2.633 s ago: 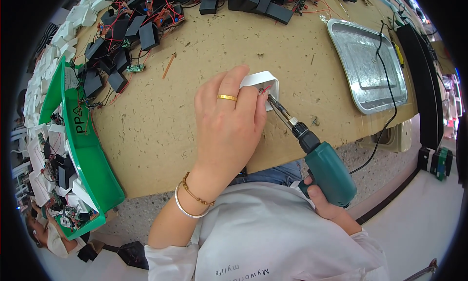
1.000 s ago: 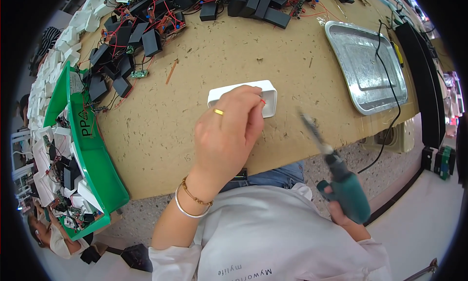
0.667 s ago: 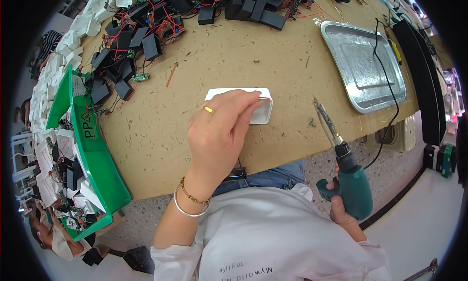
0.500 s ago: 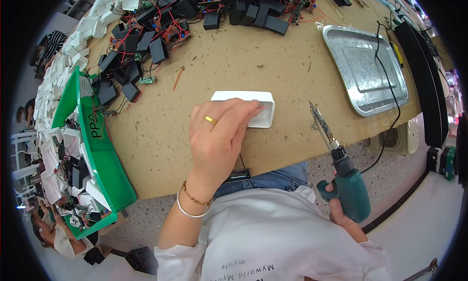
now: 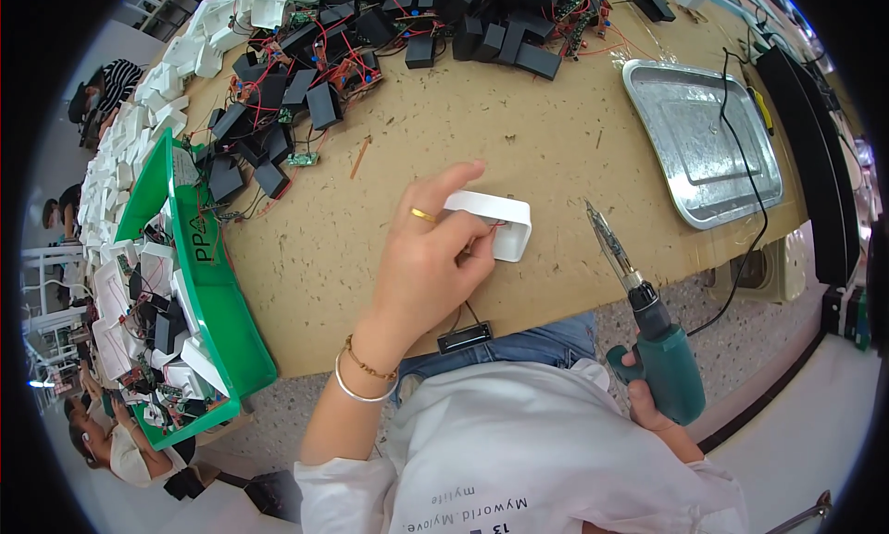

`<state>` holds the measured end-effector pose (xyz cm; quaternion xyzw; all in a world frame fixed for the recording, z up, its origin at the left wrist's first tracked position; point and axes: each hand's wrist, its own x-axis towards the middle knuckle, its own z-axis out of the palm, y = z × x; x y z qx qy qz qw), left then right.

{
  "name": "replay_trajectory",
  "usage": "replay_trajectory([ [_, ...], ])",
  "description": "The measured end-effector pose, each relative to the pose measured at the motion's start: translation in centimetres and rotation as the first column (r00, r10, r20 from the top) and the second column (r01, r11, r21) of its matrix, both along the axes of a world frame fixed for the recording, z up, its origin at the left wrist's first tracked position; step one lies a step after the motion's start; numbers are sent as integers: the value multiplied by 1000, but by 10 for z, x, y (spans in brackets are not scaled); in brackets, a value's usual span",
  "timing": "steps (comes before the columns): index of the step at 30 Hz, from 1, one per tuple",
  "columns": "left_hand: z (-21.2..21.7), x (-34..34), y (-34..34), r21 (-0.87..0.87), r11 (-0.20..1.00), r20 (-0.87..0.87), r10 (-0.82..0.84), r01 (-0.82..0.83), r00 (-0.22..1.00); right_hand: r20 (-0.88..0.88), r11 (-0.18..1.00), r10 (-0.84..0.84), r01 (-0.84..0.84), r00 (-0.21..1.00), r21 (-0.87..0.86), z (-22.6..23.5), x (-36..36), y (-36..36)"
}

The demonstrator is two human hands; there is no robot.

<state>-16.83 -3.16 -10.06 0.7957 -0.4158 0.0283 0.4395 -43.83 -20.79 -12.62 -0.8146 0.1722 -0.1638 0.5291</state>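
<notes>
A small white plastic case (image 5: 515, 221) lies open side up on the table, with a bit of red wire inside. Over its left part is my left hand (image 5: 428, 254), closed on the case: the forefinger reaches past the far rim, while the thumb and another finger bend into it. What the fingertips touch inside is partly hidden. My right hand (image 5: 651, 410) grips a teal soldering gun (image 5: 671, 372) by its handle, beyond the table's near edge. Its metal tip points up over the tabletop, right of the case and apart from it. A small black part (image 5: 465, 337) with dark wires hangs at the near edge.
Black boxes with circuit boards and red wires (image 5: 324, 103) are heaped at the back left. White cases (image 5: 167, 82) pile along the far left. A green crate (image 5: 227, 321) of parts stands left. At right, a cable crosses a metal tray (image 5: 704, 145). Other people sit far left.
My left forefinger has lifted and stretched beyond the far rim, while other fingers have bent into the case. The case now sits slightly turned. The soldering gun stays almost in place.
</notes>
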Motion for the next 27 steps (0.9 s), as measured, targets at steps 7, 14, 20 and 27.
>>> replay_trajectory([
  [7, -9, -12, -35, 27, 951, 295, 288, -309, 911, -44, 999, -35, 36, 998, 21, 4, 7, 3],
  [14, -12, -3, -41, 11, 988, 405, 137, -155, 904, 43, 999, -17, 15, 999, 43, 3, 23, 6],
  [20, -12, -1, -48, 86, 980, 538, 106, -180, 836, 59, 995, 6, 0, 998, -99, -8, 29, 1],
  [27, -8, 4, -53, 165, 981, 501, 3, -98, 866, 150, 975, 108, -76, 983, -207, 3, 50, -12],
])
